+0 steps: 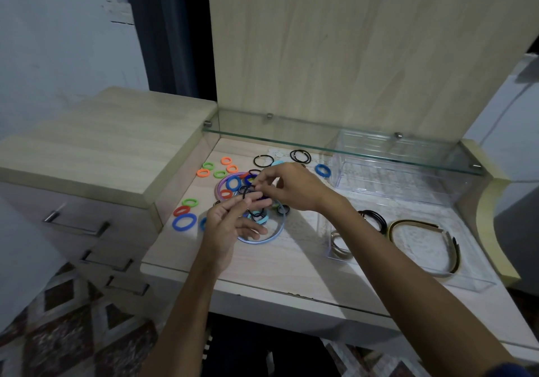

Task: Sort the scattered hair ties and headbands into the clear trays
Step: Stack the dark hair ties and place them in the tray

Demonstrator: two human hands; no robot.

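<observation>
Black hair tie (247, 192) pinched between right hand (291, 187) and left hand (230, 225) above the pile, two clear trays (408, 169), three green ties.

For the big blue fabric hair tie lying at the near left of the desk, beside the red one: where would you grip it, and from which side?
Pinch the near-left arc of the big blue fabric hair tie from above, probably with the left hand. It lies flat as an open loop, so a finger can drop into the hole and the thumb outside. The red hair tie lies close against its far edge, while the near side looks clear.
</observation>
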